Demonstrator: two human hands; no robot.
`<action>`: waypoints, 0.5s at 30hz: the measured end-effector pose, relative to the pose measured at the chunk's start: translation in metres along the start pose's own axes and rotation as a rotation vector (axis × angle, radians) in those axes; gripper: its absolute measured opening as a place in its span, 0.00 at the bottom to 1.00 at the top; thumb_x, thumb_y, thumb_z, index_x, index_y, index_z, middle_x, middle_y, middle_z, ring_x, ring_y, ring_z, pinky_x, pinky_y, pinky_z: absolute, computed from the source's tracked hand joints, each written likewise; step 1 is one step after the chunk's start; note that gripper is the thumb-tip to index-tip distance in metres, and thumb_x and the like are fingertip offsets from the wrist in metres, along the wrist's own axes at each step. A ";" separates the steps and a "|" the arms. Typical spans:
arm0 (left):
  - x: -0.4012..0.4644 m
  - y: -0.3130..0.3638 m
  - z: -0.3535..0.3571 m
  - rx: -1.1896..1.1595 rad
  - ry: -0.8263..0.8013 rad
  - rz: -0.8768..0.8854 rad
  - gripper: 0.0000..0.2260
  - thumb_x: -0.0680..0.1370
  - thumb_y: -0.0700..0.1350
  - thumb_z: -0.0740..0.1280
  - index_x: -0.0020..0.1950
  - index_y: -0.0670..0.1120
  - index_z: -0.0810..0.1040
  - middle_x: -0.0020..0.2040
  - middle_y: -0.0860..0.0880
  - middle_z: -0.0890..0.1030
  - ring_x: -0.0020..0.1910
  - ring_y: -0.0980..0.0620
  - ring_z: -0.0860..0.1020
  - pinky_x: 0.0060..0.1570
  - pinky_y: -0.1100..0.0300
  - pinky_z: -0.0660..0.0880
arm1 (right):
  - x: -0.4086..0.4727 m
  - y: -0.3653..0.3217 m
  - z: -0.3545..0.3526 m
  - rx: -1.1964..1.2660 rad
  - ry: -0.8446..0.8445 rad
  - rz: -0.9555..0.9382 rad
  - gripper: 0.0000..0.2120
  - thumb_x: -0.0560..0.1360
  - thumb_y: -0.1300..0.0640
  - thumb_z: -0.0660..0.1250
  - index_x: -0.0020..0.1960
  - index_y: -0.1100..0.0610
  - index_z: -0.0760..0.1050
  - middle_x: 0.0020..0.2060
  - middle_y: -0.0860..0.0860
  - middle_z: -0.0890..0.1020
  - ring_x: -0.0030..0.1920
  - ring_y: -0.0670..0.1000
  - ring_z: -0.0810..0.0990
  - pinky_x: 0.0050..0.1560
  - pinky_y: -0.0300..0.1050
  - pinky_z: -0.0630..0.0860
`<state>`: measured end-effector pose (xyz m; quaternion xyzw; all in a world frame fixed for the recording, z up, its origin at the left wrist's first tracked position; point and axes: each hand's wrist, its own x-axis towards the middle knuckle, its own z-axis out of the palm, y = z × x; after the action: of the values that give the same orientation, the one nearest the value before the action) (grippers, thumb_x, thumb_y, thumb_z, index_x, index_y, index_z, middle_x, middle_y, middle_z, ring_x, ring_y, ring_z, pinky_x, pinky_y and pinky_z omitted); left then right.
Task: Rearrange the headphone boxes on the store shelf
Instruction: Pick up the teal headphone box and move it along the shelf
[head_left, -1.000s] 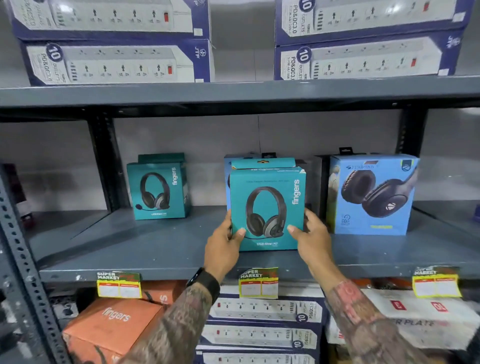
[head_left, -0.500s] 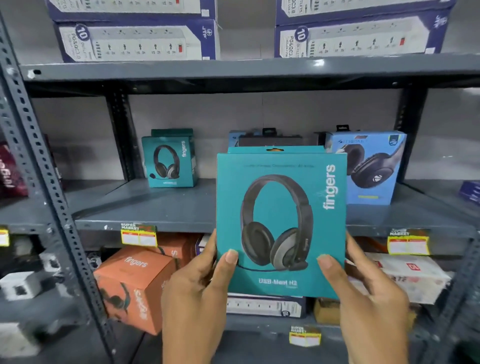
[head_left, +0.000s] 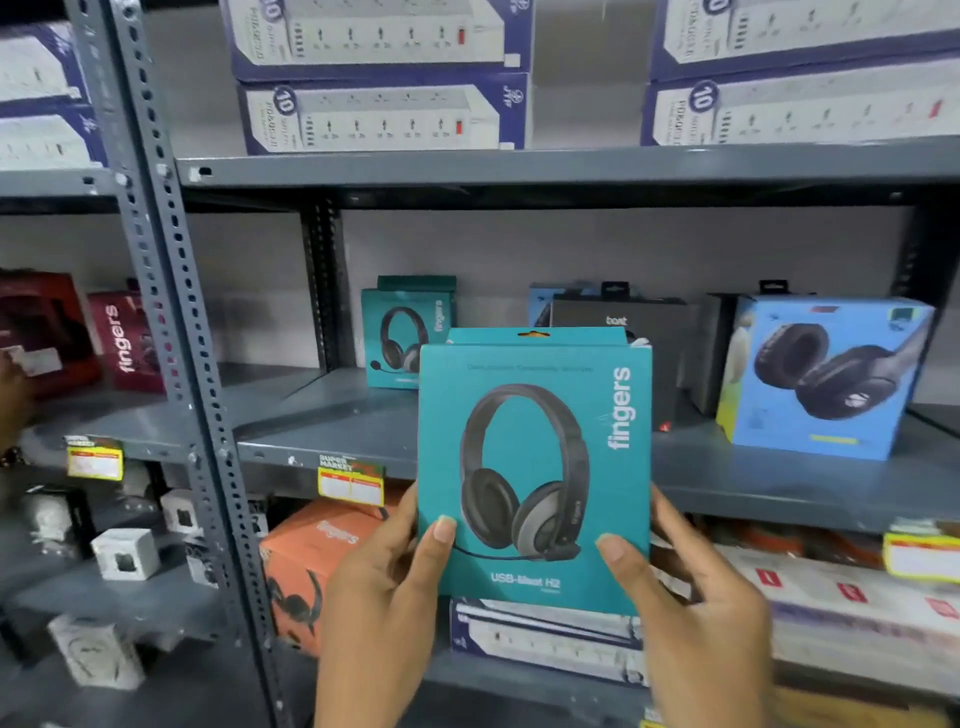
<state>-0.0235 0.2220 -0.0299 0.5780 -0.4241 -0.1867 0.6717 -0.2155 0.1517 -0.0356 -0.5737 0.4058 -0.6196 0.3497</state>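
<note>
I hold a teal "fingers" headphone box (head_left: 535, 467) upright in front of the grey middle shelf (head_left: 727, 483), clear of it. My left hand (head_left: 384, 613) grips its lower left edge and my right hand (head_left: 691, 623) its lower right edge, thumbs on the front face. On the shelf behind stand a second teal headphone box (head_left: 400, 332) at the back left, a black "boat" box (head_left: 670, 338) partly hidden by the held box, a blue box (head_left: 543, 306) behind that, and a large blue headphone box (head_left: 826, 374) at the right.
Power-strip boxes (head_left: 384, 109) are stacked on the top shelf. A perforated steel upright (head_left: 171, 332) stands at the left. Orange boxes (head_left: 322, 561) and more power-strip boxes (head_left: 550, 634) fill the lower shelf. Red "fingers" boxes (head_left: 124, 343) and another person's hand (head_left: 13, 400) show at far left.
The teal box was lifted off the middle shelf and drawn toward me in both hands. The view has since shifted left, showing the neighbouring rack.
</note>
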 end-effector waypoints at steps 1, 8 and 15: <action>0.015 -0.005 -0.007 0.006 0.007 0.002 0.23 0.78 0.56 0.69 0.73 0.62 0.81 0.60 0.64 0.89 0.63 0.63 0.86 0.69 0.52 0.79 | 0.007 0.003 0.015 -0.030 -0.016 -0.011 0.26 0.69 0.51 0.81 0.64 0.33 0.82 0.57 0.41 0.88 0.60 0.45 0.86 0.59 0.44 0.83; 0.176 -0.067 -0.060 0.330 0.030 0.081 0.29 0.80 0.54 0.75 0.80 0.59 0.70 0.67 0.60 0.85 0.65 0.55 0.84 0.64 0.47 0.82 | 0.102 0.024 0.180 -0.240 -0.205 -0.090 0.29 0.72 0.51 0.78 0.72 0.44 0.78 0.54 0.41 0.89 0.51 0.42 0.88 0.54 0.46 0.84; 0.312 -0.112 -0.085 0.581 -0.039 -0.012 0.27 0.81 0.44 0.76 0.74 0.42 0.67 0.66 0.45 0.83 0.66 0.37 0.83 0.51 0.50 0.77 | 0.171 0.062 0.299 -0.387 -0.213 -0.040 0.22 0.69 0.55 0.79 0.62 0.50 0.80 0.55 0.48 0.89 0.55 0.52 0.87 0.55 0.48 0.82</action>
<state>0.2478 0.0139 -0.0216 0.7450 -0.4691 -0.0724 0.4687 0.0630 -0.0593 -0.0150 -0.7003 0.4665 -0.4728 0.2615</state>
